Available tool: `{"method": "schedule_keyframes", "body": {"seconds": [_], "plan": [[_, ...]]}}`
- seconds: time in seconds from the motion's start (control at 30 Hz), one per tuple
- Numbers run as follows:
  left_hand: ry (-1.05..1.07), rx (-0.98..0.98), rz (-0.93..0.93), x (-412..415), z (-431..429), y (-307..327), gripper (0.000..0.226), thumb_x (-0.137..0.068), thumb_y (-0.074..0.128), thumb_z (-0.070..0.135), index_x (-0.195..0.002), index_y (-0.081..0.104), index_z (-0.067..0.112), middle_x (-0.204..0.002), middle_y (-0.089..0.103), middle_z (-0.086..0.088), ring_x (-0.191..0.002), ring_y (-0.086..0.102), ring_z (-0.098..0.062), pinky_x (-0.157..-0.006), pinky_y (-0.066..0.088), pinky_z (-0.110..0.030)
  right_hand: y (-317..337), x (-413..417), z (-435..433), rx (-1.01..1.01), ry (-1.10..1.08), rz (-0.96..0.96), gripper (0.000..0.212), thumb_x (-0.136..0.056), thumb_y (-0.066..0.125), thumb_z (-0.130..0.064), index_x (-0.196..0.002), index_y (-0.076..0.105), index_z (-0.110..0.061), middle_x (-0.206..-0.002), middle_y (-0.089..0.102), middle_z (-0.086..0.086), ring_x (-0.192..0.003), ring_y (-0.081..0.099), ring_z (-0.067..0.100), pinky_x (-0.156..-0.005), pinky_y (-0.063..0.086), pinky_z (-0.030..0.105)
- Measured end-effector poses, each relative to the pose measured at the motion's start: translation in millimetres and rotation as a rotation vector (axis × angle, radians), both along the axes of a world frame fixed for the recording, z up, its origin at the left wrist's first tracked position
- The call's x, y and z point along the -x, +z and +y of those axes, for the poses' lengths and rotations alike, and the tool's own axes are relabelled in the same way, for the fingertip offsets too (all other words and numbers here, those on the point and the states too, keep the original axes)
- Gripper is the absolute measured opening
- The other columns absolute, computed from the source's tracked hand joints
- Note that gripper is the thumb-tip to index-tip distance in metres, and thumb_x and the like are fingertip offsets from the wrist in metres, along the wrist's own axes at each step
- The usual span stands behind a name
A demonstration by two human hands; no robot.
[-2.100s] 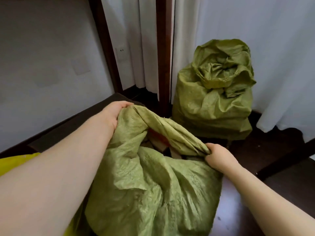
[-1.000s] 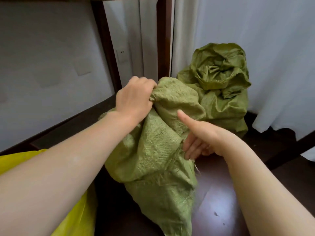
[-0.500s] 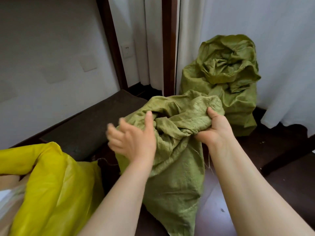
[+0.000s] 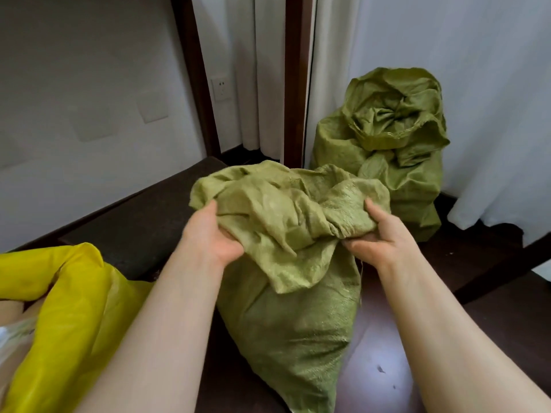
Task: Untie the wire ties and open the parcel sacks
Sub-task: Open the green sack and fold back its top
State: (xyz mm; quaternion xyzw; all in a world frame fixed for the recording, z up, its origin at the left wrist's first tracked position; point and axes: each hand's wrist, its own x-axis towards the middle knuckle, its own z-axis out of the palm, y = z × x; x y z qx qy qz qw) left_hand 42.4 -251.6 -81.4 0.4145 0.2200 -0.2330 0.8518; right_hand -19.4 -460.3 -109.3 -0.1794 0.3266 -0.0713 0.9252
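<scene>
The left hand (image 4: pixel 213 234) and right hand (image 4: pixel 380 234) are both clamped on the bunched neck of the near green sack (image 4: pixel 286 308), which is held upright between them on the dark floor (image 4: pixel 492 323). Two green sacks are counted; the second sack (image 4: pixel 387 150) is seen behind, by the white curtain (image 4: pixel 492 84). One yellow bag (image 4: pixel 68 308) is spotted lower left.

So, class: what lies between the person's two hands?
In the head view, the bunched, crumpled top of the near green woven sack fills the stretch between the left hand and the right hand; both hands grip it. No wire tie shows there.
</scene>
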Motion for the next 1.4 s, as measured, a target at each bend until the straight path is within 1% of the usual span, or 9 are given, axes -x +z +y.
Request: {"method": "schedule_keyframes", "body": {"seconds": [0.27, 0.43, 0.53, 0.63, 0.77, 0.87, 1.03, 1.23, 1.4], "plan": [[0.14, 0.163, 0.161, -23.4, 29.8, -47.8, 0.041, -0.101, 0.025, 0.031, -0.109, 0.059, 0.009, -0.102, 0.06, -0.02, -0.1, 0.052, -0.029, -0.073, 0.041, -0.047, -43.7, 11.2, -10.4, 0.032, 0.041, 0.152, 0.03, -0.094, 0.051, -0.025, -0.094, 0.066, 0.001, -0.075, 0.069, 0.028, -0.083, 0.065, 0.035, -0.07, 0.054, 0.051], [0.161, 0.24, 0.178, -30.5, 20.7, -69.6, 0.054, -0.1, 0.016, 0.041, -0.134, 0.046, 0.011, -0.137, 0.045, -0.017, -0.123, 0.044, -0.033, -0.088, 0.037, -0.047, -56.6, 9.8, -25.6, 1.035, 0.017, 0.643, 0.047, -0.075, 0.059, -0.024, -0.12, 0.052, -0.01, -0.126, 0.052, 0.014, -0.105, 0.054, 0.029, -0.084, 0.047, 0.039], [0.159, 0.302, 0.141, -34.7, 16.8, -70.0, 0.056, -0.099, 0.015, 0.043, -0.135, 0.043, 0.01, -0.14, 0.042, -0.019, -0.127, 0.041, -0.035, -0.097, 0.035, -0.048, -25.2, 15.6, -20.1, 1.667, -0.386, 0.338, 0.072, -0.071, 0.058, -0.02, -0.139, 0.036, -0.011, -0.144, 0.029, 0.01, -0.131, 0.034, 0.022, -0.11, 0.03, 0.03], [0.21, 0.416, 0.153, -38.3, 16.3, -69.7, 0.059, -0.098, 0.014, 0.044, -0.132, 0.045, 0.007, -0.137, 0.044, -0.023, -0.124, 0.042, -0.039, -0.093, 0.035, -0.054, 3.7, 16.1, 12.0, 1.881, 0.272, -0.128, 0.099, -0.064, 0.079, -0.045, -0.146, 0.028, -0.023, -0.149, 0.031, 0.001, -0.137, 0.031, 0.014, -0.112, 0.029, 0.027], [0.25, 0.363, 0.128, -37.4, 19.8, -61.3, 0.055, -0.1, 0.013, 0.037, -0.133, 0.046, 0.008, -0.137, 0.045, -0.022, -0.127, 0.042, -0.037, -0.098, 0.034, -0.053, -25.3, 4.2, 44.4, 2.336, 1.042, 0.078, 0.134, -0.053, 0.076, -0.063, -0.146, -0.016, -0.035, -0.155, 0.022, 0.002, -0.143, 0.019, 0.022, -0.118, 0.006, 0.047], [0.178, 0.092, 0.163, -41.8, 29.6, -63.1, 0.046, -0.1, 0.023, 0.031, -0.134, 0.046, 0.011, -0.138, 0.047, -0.014, -0.129, 0.043, -0.032, -0.101, 0.037, -0.047, -54.3, 5.4, 52.2, 2.464, 0.844, 0.101, 0.083, -0.084, 0.061, -0.037, -0.147, 0.007, -0.039, -0.115, 0.061, -0.001, -0.111, 0.056, 0.024, -0.089, 0.043, 0.033], [0.11, -0.681, -0.048, -55.0, 36.7, -70.2, 0.047, -0.094, 0.046, 0.025, -0.138, 0.041, 0.01, -0.142, 0.045, -0.008, -0.128, 0.045, -0.027, -0.096, 0.041, -0.036, -52.2, 2.2, 50.7, 2.434, 0.31, 0.129, 0.049, -0.089, 0.053, -0.026, -0.135, 0.042, -0.04, -0.103, 0.061, -0.006, -0.096, 0.058, 0.018, -0.065, 0.044, 0.029], [-0.628, -0.798, -0.196, -27.9, 13.2, -35.3, 0.081, -0.058, 0.043, 0.09, -0.109, 0.059, 0.029, -0.104, 0.066, -0.008, -0.094, 0.063, -0.027, -0.069, 0.054, -0.036, -53.7, 1.0, 59.2, 2.357, 0.424, 0.131, 0.068, -0.087, 0.053, -0.017, -0.143, 0.024, -0.043, -0.127, 0.044, -0.007, -0.106, 0.053, 0.017, -0.062, 0.045, 0.028], [-0.411, -0.58, -0.092, -30.5, 13.2, -56.2, 0.05, -0.075, 0.075, 0.025, -0.116, 0.059, 0.002, -0.092, 0.068, -0.017, -0.084, 0.066, -0.028, -0.088, 0.051, -0.042, -36.4, 1.6, 69.3, 2.176, 0.89, -0.088, 0.046, -0.078, 0.048, 0.0, -0.114, 0.063, -0.025, -0.117, 0.06, 0.0, -0.11, 0.055, 0.021, -0.083, 0.052, 0.037]]}}
